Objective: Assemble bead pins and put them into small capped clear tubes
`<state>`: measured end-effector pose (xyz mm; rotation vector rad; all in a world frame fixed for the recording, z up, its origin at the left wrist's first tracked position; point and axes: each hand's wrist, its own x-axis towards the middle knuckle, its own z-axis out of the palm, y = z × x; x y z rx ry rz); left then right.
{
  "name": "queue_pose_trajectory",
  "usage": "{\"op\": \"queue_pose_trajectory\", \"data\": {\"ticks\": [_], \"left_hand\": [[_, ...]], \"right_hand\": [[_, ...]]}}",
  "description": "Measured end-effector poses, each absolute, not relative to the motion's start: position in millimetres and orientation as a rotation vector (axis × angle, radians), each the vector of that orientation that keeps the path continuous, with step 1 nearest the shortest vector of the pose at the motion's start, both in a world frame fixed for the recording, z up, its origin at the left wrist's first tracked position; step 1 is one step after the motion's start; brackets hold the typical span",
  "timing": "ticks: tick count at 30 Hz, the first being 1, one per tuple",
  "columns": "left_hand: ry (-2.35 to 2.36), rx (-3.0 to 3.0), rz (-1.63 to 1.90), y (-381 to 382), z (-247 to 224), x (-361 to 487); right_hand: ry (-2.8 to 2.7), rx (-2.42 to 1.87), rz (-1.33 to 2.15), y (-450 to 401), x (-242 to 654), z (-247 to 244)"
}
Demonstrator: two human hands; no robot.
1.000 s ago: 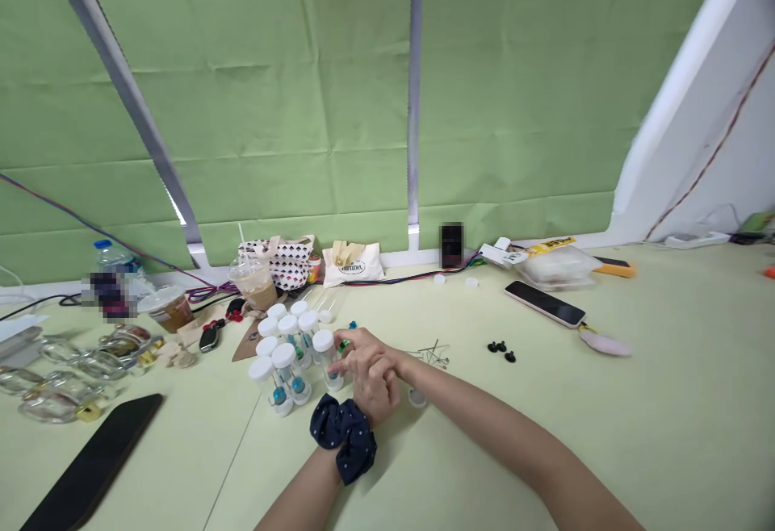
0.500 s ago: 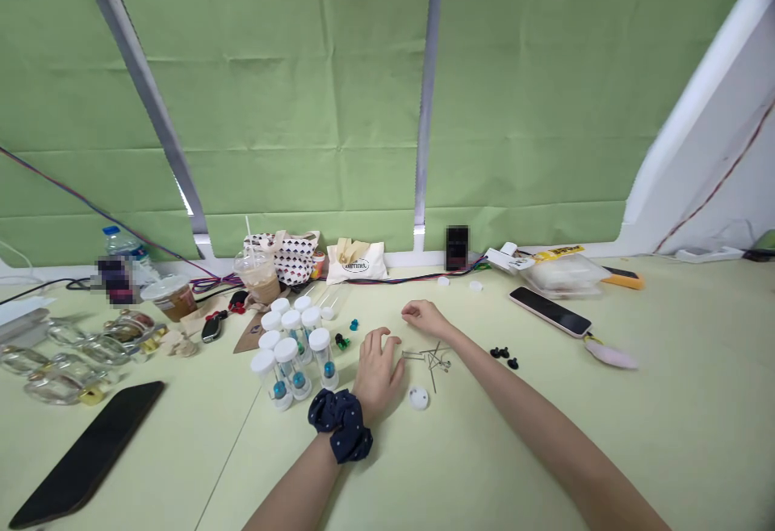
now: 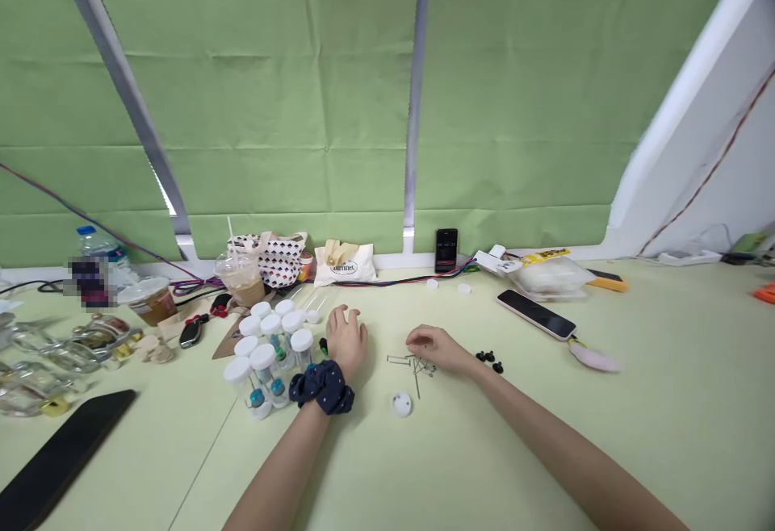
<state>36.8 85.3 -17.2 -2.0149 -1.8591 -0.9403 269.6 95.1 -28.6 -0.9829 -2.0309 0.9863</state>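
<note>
My left hand [image 3: 347, 341], with a dark dotted scrunchie [image 3: 324, 387] on the wrist, lies over the table just right of a cluster of clear tubes with white caps [image 3: 272, 323]. Its fingers are apart and bent, and nothing shows between them. A small dark green part [image 3: 324, 346] peeks out beside it. My right hand [image 3: 441, 347] is low over a loose pile of thin metal pins [image 3: 416, 371]. Its fingertips are drawn together; whatever they hold is hidden. A white round cap with holes [image 3: 401, 404] lies nearer me.
Small black parts [image 3: 489, 359] lie right of my right hand, before a phone [image 3: 536, 315]. Another phone [image 3: 446, 250] stands at the back. Iced drink cup [image 3: 240, 279], car key [image 3: 190, 332], glass items [image 3: 36, 386] and a black slab [image 3: 66, 458] are on the left.
My left hand has moved left and away from me, now covering where a small teal part lay. My right hand has come back toward me, over the pins. The view has shifted slightly.
</note>
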Motion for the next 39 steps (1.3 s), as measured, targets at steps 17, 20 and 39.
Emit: {"op": "queue_pose_trajectory", "data": {"ticks": [17,20,39], "left_hand": [[-2.029,-1.914,-0.659,63.2,-29.2,21.6],[-2.12,-1.907,-0.57,64.2,-35.2,18.8],[-1.935,-1.868,-0.338,42.4,-15.4,30.6]], "right_hand": [[-2.058,-1.201,0.784,115.4,230.8,-27.4],[-2.105,-1.193,0.72,108.2,225.0,-25.9],[-2.219,-1.259,0.756,80.5,293.6,-14.6]]}}
